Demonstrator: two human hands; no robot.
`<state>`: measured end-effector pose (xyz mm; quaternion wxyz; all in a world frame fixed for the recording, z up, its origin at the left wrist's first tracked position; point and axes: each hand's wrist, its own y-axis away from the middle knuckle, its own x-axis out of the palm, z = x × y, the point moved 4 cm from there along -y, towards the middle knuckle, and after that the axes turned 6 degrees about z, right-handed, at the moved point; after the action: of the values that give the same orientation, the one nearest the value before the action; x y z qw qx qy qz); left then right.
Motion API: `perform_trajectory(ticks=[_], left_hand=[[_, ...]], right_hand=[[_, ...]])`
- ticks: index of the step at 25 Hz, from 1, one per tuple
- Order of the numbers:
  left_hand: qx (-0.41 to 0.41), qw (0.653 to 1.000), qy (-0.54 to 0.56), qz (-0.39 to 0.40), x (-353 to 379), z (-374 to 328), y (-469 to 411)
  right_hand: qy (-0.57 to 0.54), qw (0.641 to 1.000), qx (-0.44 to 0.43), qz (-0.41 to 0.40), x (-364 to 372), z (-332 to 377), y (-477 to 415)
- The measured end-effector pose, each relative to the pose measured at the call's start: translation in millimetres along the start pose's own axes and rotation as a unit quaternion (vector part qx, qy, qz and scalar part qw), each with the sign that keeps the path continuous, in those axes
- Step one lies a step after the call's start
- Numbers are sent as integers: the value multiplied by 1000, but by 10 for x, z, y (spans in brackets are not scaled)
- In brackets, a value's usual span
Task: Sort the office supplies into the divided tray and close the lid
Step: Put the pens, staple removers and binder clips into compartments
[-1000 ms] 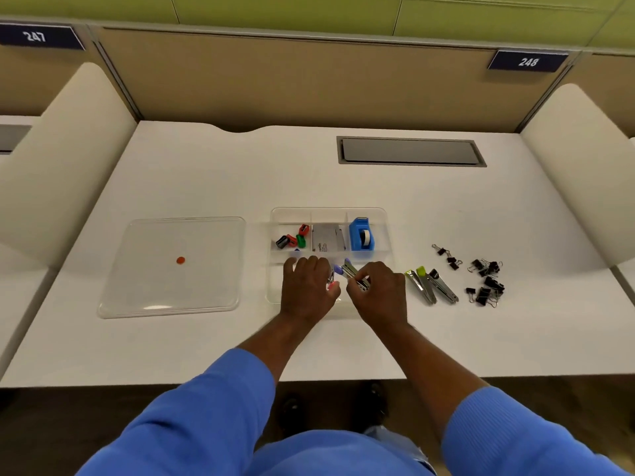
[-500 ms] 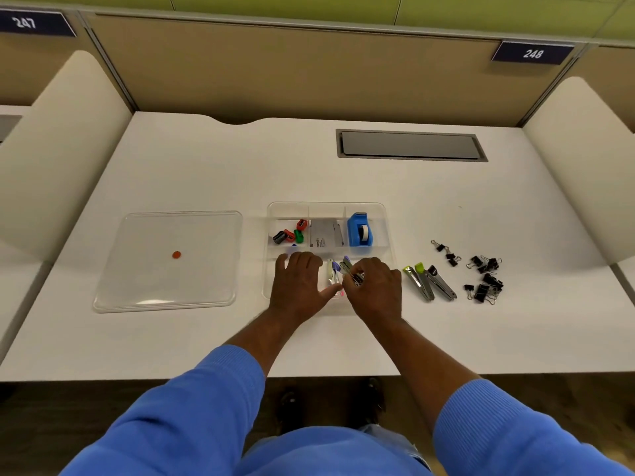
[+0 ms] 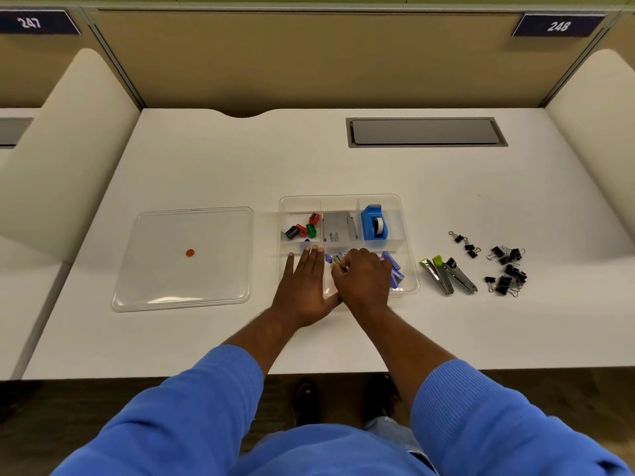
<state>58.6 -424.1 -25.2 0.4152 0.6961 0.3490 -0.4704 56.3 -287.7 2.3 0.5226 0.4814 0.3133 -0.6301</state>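
From the head camera, the divided tray (image 3: 407, 235) sits mid-desk, and both hands work in its near compartment: the left hand (image 3: 307, 283) lies flat with fingers spread and holds nothing, while the right hand (image 3: 364, 278) is curled over small blue-and-silver pieces (image 3: 391, 266), fingertips pinched together, though whether they actually grip one I cannot tell. The far compartments hold pencil sharpeners (image 3: 302, 228), a grey box (image 3: 336, 228) and a blue tape dispenser (image 3: 374, 223). Still loose to the right lie staple removers (image 3: 448, 274) and, beyond them, black binder clips (image 3: 505, 266); all look light, rigid and small, best pinched across their bodies, the clips likely snagging one another by their wire handles. The clear lid (image 3: 185, 257) rests flat left of the tray, apart from it; it seems thin and slick, so lifting at two opposite edges would suit. The white desk (image 3: 240, 166) is smooth, bounded by beige partitions (image 3: 309, 60) with a grey cable hatch (image 3: 426, 132) set in behind.
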Motion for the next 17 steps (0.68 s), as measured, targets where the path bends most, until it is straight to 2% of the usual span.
perform_trajectory(ticks=[4, 12, 17], left_hand=[[9, 1000, 5, 8, -19, 12, 1], [22, 999, 25, -16, -237, -14, -56], [39, 998, 10, -45, -368, -158, -211]], right_hand=[[21, 999, -25, 12, 16, 40, 1], [-74, 991, -83, -69, -258, -227, 66], [-72, 988, -78, -113, -506, -619, 59]])
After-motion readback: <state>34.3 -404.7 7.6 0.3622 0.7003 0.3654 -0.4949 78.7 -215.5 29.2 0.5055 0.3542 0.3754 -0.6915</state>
